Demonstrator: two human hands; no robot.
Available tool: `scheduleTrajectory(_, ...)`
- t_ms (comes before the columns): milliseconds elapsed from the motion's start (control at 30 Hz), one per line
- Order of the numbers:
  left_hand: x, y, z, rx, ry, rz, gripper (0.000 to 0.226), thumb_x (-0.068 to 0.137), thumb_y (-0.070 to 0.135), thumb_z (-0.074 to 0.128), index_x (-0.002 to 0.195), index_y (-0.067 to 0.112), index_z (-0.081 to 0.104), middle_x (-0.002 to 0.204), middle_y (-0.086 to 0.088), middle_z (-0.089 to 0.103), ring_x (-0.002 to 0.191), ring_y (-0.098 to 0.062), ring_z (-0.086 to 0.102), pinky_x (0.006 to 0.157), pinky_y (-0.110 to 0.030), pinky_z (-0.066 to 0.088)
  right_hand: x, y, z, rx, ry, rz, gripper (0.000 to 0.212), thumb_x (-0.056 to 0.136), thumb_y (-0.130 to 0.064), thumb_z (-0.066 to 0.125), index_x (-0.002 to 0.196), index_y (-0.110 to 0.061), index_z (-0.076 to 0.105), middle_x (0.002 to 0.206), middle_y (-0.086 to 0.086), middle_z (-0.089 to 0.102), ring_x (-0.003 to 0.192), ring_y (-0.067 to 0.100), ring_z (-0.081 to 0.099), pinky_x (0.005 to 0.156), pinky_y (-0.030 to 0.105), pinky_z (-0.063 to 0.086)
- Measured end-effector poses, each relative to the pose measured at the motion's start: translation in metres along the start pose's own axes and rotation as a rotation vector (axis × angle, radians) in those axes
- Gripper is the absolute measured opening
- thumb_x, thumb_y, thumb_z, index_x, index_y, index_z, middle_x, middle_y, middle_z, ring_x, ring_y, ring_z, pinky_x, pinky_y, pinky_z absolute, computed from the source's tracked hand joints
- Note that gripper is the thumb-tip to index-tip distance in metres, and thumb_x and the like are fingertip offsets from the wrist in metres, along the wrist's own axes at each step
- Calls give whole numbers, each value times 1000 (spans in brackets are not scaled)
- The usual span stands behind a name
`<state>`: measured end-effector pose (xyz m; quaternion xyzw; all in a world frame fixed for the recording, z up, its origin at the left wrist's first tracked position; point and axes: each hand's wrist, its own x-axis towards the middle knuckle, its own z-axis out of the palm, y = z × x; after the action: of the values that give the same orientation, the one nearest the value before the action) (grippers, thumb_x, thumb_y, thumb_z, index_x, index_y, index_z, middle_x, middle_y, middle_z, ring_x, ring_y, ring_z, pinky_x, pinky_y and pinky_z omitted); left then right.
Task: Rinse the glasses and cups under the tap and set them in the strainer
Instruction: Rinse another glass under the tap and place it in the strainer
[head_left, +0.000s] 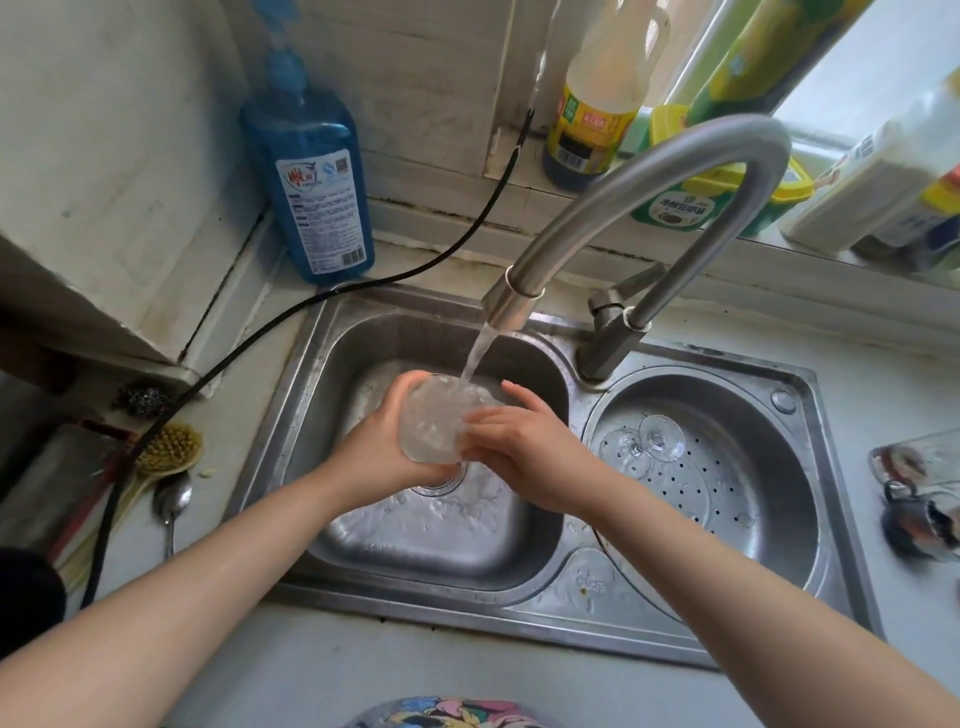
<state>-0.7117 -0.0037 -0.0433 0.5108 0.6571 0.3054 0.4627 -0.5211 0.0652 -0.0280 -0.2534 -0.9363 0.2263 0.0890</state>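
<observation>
- Bench (311, 670): pale surface around and below both hands; carries the sink unit.
- Sink (363, 525): steel basin directly beneath both hands; wet, water pooling round the drain.
- Strainer (753, 483): perforated steel bowl just right of the right hand; one stemmed glass (641, 441) already lies in it on its side, foot towards the tap base.
- Tap (639, 192): curved spout arching over from behind the right hand; running, the stream falls onto the tumbler.
- Blue soap bottle (317, 176): stands behind and left of the left hand, well apart.
- Left hand (379, 447): fingers wrapped round the side of the tumbler, carrying it.
- Right hand (519, 447): fingertips laid against the tumbler's near wall; thumb raised clear. Whether it grips or merely rubs, cannot tell.
- Tumbler (434, 421): clear glass, held between both hands over the sink, under the stream.
- Handling judgement: stiff, light, fragile, and slippery when wet. Best taken round the body with a full wrap, not by the rim; steel sink and the glass already in the strainer are chipping hazards on set-down.
</observation>
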Motion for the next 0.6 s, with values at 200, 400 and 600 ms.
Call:
scheduleTrajectory(200,-11,-2,17,-8,78,-80,115,64,28,87,147,39,8,144,5,38,129,-17,41,95,-25,37,3,-18,5,464,-45,251,15,96,-16,55,99,-15,70,98,-7,70,96,8,61,103,31,41)
scheduleTrajectory(400,-18,9,23,462,226,-68,114,70,48,77,151,31,-1,151,-4,28,135,-24,36,103,-38,33,12,-23,4,911,18,439,21,98,-11,51,98,2,68,90,-1,70,87,8,66,82,22,50)
scheduleTrajectory(600,-7,11,21,655,340,-30,103,67,58,73,146,14,24,140,-6,44,131,-24,40,102,-37,27,28,-34,-4,793,6,472,19,96,-14,53,101,-6,70,94,-1,71,87,10,67,82,27,55)
